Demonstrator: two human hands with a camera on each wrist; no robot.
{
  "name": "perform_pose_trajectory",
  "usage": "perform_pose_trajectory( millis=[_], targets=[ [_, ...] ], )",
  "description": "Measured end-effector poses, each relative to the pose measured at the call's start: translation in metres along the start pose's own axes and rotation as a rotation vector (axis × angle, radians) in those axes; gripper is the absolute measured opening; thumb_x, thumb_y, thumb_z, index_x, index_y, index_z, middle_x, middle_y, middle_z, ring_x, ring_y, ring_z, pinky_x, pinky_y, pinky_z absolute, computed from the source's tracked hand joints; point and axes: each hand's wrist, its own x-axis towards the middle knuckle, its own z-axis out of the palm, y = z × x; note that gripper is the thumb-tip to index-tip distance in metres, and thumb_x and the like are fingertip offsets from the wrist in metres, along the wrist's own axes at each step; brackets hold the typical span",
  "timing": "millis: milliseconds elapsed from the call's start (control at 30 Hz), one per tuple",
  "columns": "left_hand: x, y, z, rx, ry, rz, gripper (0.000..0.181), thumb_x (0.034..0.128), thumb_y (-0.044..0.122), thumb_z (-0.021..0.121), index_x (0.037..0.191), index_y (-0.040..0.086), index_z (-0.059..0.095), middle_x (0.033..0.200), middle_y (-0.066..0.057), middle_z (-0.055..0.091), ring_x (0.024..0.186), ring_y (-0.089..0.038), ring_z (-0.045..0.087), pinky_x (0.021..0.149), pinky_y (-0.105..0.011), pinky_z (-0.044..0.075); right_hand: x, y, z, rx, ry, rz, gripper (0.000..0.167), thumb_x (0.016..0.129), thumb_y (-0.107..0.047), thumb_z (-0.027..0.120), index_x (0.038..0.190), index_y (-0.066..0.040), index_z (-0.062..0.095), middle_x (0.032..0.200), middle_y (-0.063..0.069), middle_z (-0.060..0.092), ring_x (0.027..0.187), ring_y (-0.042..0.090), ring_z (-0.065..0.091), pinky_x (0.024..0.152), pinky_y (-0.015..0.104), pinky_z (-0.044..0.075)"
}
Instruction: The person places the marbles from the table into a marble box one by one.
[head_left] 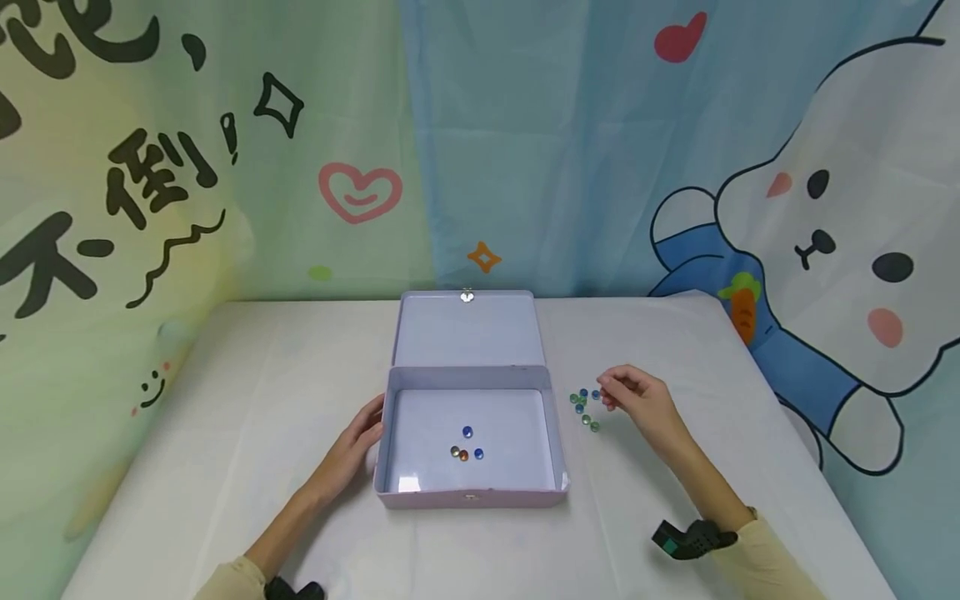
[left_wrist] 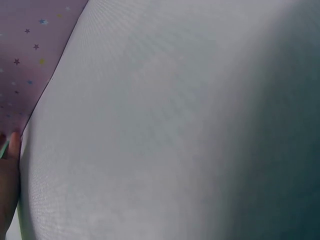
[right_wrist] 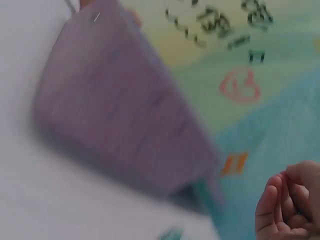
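The lilac box (head_left: pixel 472 498) stands with its lid laid back, several glass marbles on its floor, among them an orange marble (head_left: pixel 463 455) and a blue marble (head_left: pixel 467 432). My left hand (head_left: pixel 345 458) rests its fingers along the box's left wall; in the left wrist view part of that hand (left_wrist: pixel 10 185) touches the star-patterned side. Beyond the box's right side, my right hand (head_left: pixel 641 408) has its fingertips beside a loose group of blue and green marbles (head_left: pixel 580 408). The right wrist view has the right hand (right_wrist: pixel 295 200) with curled fingers and thumb against forefinger; no marble shows between them.
The box's open lid (head_left: pixel 468 329) lies behind it, near the far edge of the white-covered table (head_left: pixel 300 350). A printed curtain (head_left: pixel 510 150) hangs behind the table. Dark devices are strapped to both wrists, the right device (head_left: pixel 693 539) more fully in view.
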Motion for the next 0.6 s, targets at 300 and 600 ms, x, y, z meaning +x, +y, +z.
perform_pose_trajectory(
  millis=[300, 600],
  targets=[
    [-0.001, 0.001, -0.001, -0.003, 0.002, 0.004, 0.053, 0.1037, 0.027, 0.039, 0.153, 0.015, 0.026, 0.156, -0.019, 0.034, 0.143, -0.039, 0.034, 0.115, -0.06, 0.022, -0.019, 0.06, -0.005, -0.256, 0.052, 0.058, 0.028, 0.094, -0.027, 0.063, 0.106, -0.002, 0.065, 0.091, 0.009, 0.067, 0.074, 0.003, 0.057, 0.067, 0.018, 0.05],
    [-0.001, 0.0, 0.001, -0.011, 0.005, -0.02, 0.053, 0.1035, 0.029, 0.039, 0.154, 0.015, 0.026, 0.157, -0.019, 0.032, 0.144, -0.04, 0.032, 0.116, -0.062, 0.021, -0.02, 0.069, 0.013, -0.431, 0.09, -0.123, 0.016, 0.084, -0.009, 0.073, 0.097, -0.005, 0.066, 0.088, 0.007, 0.066, 0.073, -0.002, 0.054, 0.065, 0.015, 0.049]
  ],
)
